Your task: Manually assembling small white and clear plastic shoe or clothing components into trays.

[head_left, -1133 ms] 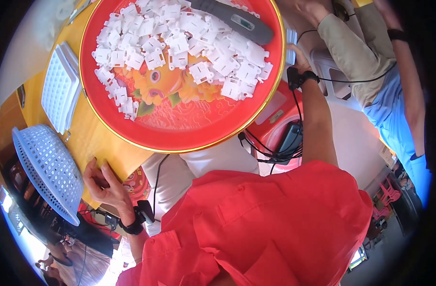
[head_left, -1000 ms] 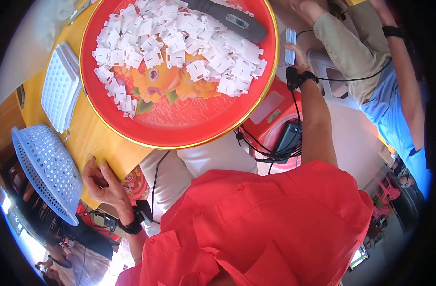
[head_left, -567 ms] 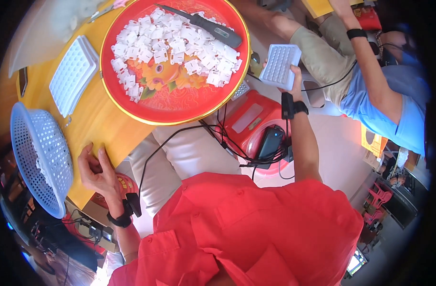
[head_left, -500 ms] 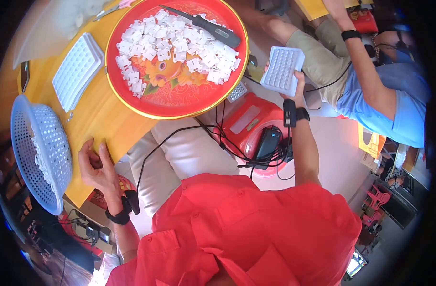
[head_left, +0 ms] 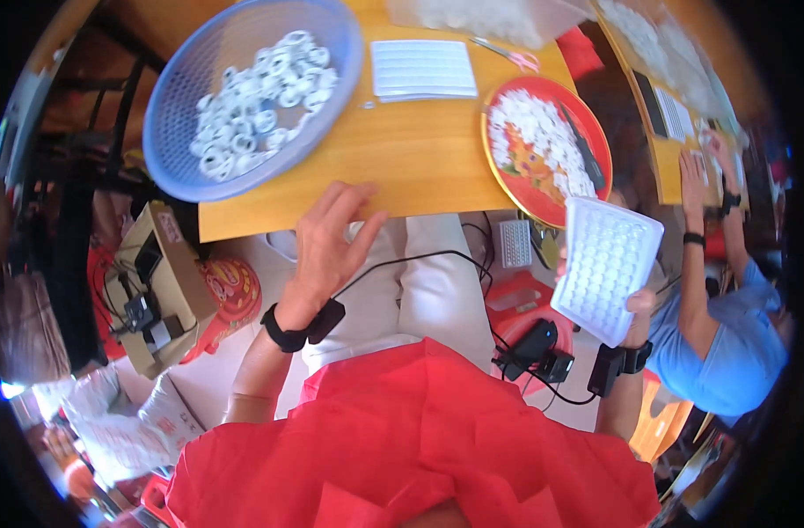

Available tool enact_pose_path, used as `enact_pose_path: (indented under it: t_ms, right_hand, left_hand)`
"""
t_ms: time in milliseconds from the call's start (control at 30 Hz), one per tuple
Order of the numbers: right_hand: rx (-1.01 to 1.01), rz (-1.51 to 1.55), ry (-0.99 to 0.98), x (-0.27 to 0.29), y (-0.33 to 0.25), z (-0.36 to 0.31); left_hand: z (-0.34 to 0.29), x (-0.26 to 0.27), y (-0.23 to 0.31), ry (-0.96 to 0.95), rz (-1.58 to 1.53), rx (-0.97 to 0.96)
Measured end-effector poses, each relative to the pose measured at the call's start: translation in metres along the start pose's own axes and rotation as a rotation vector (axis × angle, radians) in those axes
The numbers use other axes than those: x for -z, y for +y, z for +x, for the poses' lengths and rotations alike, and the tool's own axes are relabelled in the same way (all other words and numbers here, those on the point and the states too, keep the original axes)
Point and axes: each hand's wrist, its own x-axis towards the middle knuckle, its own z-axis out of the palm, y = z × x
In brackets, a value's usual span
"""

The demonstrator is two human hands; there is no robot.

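Note:
My right hand (head_left: 639, 317) grips a white plastic tray (head_left: 606, 264) with rows of small round pockets by its edges, off the table's near right corner. The tray is tilted and partly covers the fingers. My left hand (head_left: 327, 238) is at the table's front edge, fingers apart and holding nothing. Farther right, a red round platter (head_left: 529, 198) holds many small white plastic pieces (head_left: 543, 132) and a dark-handled tool (head_left: 587, 154). A blue perforated basket (head_left: 169, 145) with white ring-shaped parts (head_left: 235, 141) stands at the table's left.
More white pocketed trays (head_left: 424, 69) lie stacked on the yellow table (head_left: 411, 158), beside pink-handled scissors (head_left: 516, 58). Black cables (head_left: 437, 253) run across my lap to devices on a red stool (head_left: 529, 304). A co-worker in blue (head_left: 727, 326) works at a second table at right.
The view has swung left, bringing the whole basket into sight. The platter appears farther right and smaller. My right hand still holds the tray; my left hand remains free.

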Motion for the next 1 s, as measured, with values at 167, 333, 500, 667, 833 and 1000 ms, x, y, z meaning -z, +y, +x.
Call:
enact_pose_path:
  t_ms: [167, 333, 500, 667, 833, 1000]
  right_hand:
    - [-0.225, -0.396, -0.207, -0.066, -0.01, 0.06]
    - [0.039, -1.198, -0.539, -0.109, 0.013, 0.137]
    - [0.061, -1.34, -0.666, -0.13, 0.042, 0.161]
    - [0.099, -1.473, -0.69, -0.148, 0.053, 0.168]
    - [0.186, -1.676, -0.633, -0.176, 0.063, 0.168]
    - [0.394, -1.799, -0.61, -0.186, 0.082, 0.179]
  left_hand:
    - [-0.039, 0.041, -0.005, 0.111, -0.065, 0.137]
    - [-0.059, 0.07, -0.023, 0.306, -0.222, 0.428]
    - [-0.045, 0.091, -0.023, 0.511, -0.556, 0.631]
    - [-0.013, 0.114, -0.009, 0.437, -0.788, 0.609]
    - [0.009, 0.125, -0.031, 0.345, -0.859, 0.664]
    - [0.025, 0.13, -0.048, 0.311, -0.844, 0.709]
